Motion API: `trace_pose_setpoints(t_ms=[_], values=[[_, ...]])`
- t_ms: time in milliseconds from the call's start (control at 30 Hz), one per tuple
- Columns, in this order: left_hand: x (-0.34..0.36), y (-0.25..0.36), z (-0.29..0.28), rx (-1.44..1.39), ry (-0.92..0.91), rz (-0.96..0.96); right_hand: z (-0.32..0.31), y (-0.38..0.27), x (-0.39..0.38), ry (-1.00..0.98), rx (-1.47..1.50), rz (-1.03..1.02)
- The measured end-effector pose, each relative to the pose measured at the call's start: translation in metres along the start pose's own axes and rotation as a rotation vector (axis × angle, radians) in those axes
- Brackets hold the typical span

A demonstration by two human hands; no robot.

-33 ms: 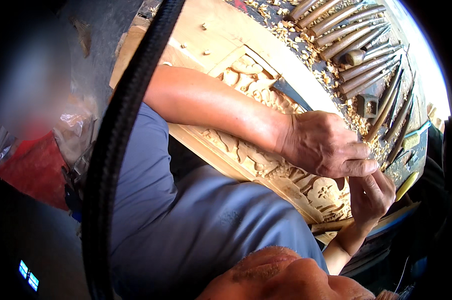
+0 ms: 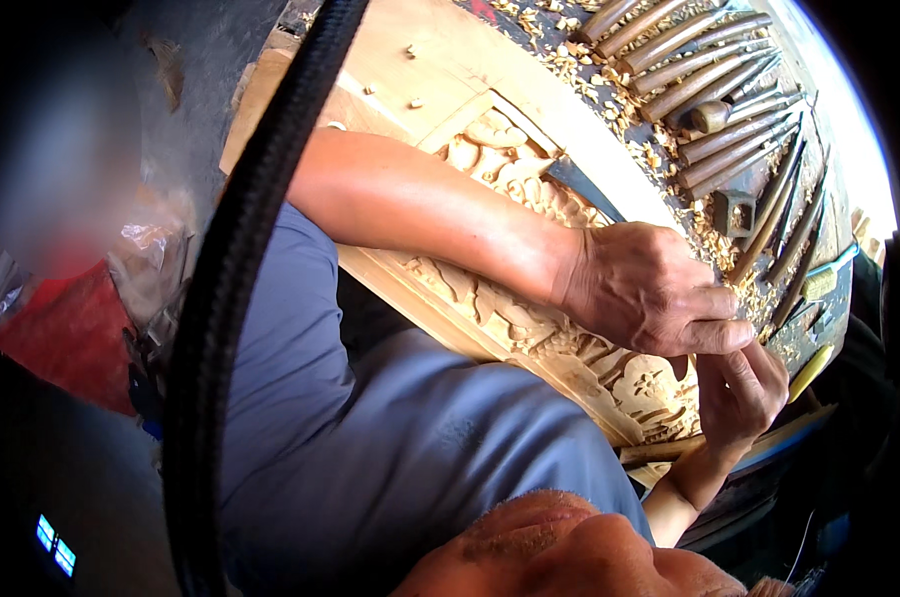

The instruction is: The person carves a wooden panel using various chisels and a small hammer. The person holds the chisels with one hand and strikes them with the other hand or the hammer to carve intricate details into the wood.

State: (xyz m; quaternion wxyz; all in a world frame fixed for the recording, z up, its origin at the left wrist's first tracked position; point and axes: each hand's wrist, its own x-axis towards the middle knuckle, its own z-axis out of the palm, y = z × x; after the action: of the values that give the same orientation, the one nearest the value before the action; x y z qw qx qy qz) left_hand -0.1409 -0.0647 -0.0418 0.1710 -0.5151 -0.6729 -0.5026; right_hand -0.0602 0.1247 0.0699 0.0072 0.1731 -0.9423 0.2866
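My left hand (image 2: 649, 289) reaches in over a carved wooden panel (image 2: 475, 289), its fingers curled in with thumb and forefinger pressed together. Its fingertips meet those of my right hand (image 2: 743, 393), bent up from below at the panel's right end. Whatever lies between the fingers is hidden. A flat dark metal blade (image 2: 584, 189) rests over the carving just beyond my left wrist; its other end passes out of sight near the hand. Close to my right wrist, a brown wooden handle (image 2: 659, 451) lies at the panel's edge.
Several wooden-handled carving tools (image 2: 679, 50) lie in a row along the far right of the bench, among wood shavings (image 2: 659, 149). Near them are a small square metal block (image 2: 734, 213) and a brush (image 2: 821, 284). A black strap (image 2: 241, 259) crosses the view's left side.
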Motion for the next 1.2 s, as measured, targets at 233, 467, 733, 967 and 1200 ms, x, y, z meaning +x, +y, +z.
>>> trace_pose_setpoints(t_ms=[233, 467, 733, 967, 1200], values=[[0.001, -0.001, -0.016, 0.098, -0.082, -0.061, 0.01, -0.003, 0.01, -0.021, 0.014, 0.028], [0.002, -0.003, -0.004, -0.11, -0.013, 0.069, -0.003, -0.015, 0.004, 0.01, -0.006, 0.08], [0.001, 0.0, -0.003, -0.036, -0.023, -0.003, 0.001, -0.002, 0.004, 0.004, 0.008, 0.04], [0.003, 0.003, -0.009, -0.002, 0.014, -0.019, 0.004, -0.007, 0.005, 0.025, 0.008, 0.037], [0.004, 0.002, -0.007, 0.005, 0.031, -0.009, 0.007, 0.0, 0.003, 0.042, -0.019, -0.024]])
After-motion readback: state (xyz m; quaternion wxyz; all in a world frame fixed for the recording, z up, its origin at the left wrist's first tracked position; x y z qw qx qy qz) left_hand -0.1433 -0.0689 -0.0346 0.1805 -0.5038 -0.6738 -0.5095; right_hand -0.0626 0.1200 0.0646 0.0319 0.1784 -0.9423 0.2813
